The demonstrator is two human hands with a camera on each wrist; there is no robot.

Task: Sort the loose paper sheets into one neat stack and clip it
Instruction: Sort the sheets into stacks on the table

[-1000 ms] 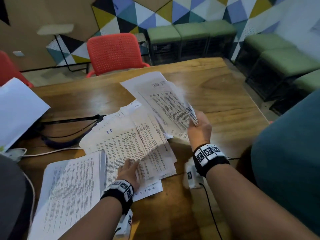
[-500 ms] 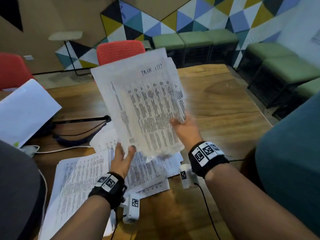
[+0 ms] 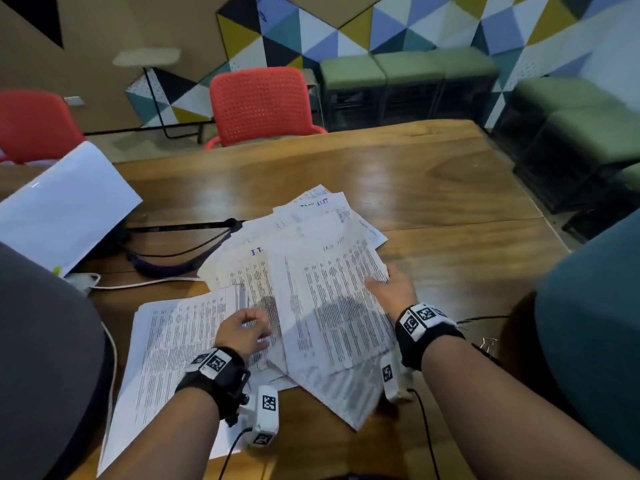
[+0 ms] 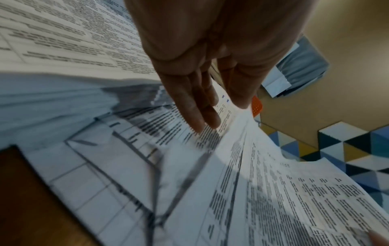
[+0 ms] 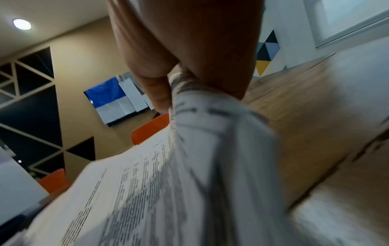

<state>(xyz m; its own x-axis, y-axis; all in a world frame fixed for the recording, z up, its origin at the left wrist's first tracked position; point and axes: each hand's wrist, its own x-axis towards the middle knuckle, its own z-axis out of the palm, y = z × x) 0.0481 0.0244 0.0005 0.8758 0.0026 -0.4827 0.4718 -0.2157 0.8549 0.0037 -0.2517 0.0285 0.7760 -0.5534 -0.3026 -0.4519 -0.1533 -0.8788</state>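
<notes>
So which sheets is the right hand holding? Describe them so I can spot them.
On the wooden table, find the fanned pile of loose printed sheets. The held bundle lies slanted on top, pinched at its right edge by the right hand.

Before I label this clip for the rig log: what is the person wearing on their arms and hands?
Both forearms are bare, with no sleeves or gloves. The left hand and right hand each have a black wrist strap carrying white blocks printed with black square markers. A white camera module with the same markers hangs under each wrist, trailing a thin black cable.
</notes>
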